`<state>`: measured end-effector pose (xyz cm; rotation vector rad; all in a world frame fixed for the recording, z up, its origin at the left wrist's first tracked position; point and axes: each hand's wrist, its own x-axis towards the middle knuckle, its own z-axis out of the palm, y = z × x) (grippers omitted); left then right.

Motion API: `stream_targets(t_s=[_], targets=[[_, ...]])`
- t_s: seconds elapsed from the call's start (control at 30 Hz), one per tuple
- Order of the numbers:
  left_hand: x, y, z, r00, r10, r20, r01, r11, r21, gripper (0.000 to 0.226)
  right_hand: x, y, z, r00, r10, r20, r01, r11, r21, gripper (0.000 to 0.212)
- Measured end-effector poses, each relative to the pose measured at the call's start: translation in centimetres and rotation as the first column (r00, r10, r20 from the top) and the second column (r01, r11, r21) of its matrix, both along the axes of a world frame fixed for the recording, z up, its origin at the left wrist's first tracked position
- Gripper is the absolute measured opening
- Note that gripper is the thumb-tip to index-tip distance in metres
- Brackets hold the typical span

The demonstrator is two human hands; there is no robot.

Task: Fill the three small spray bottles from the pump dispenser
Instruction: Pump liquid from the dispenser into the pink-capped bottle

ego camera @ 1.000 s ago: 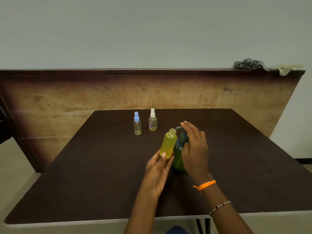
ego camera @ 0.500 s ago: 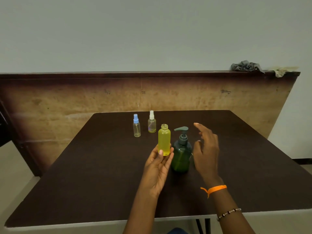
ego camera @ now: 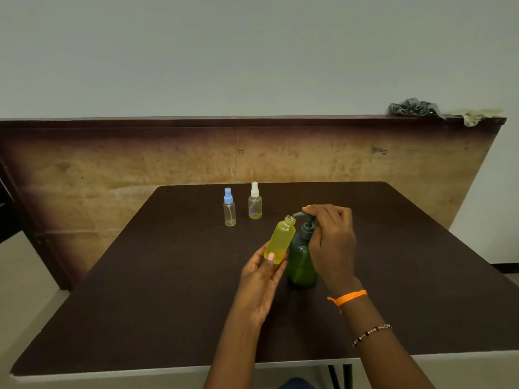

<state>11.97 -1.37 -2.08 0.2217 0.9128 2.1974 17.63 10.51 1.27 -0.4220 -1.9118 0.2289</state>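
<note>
I am looking down at a dark brown table (ego camera: 140, 290) with both hands working near its middle. My left hand (ego camera: 262, 279) is holding the yellow bottle (ego camera: 280, 240) low on its body, thumb across the front and fingers curled behind, so that grip is closed round the bottle. The bottle is uncapped and leaning to the right, its open neck sitting just under the spout of the green pump dispenser (ego camera: 302, 259), which is standing upright on the table just beside it.

My right hand (ego camera: 332, 242) is reaching over the dispenser from the right, fingers bent and resting on top of the pump head, with the fingertips lying along the spout. The fingers are curled over the pump head.

Farther back on the table, well apart from my hands, the other two small bottles are standing upright side by side: the blue-capped bottle (ego camera: 229, 208) on the left and the white-capped bottle (ego camera: 255, 202) on the right, both with their spray tops on. The white-capped one is showing a little yellowish liquid at its bottom.

An orange band (ego camera: 348, 297) and a beaded bracelet (ego camera: 372, 332) are sitting on my right wrist.
</note>
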Motion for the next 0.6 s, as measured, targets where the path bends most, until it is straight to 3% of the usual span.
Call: stream_targets(t_s=[0.6], targets=[[-1.0, 0.6, -0.8, 0.995, -0.008, -0.097, 0.01, 1.0, 0.017, 0.031, -1.3, 1.1, -0.8, 0.989, -0.139, -0.047, 0.145, 0.97, 0.197, 0.02]])
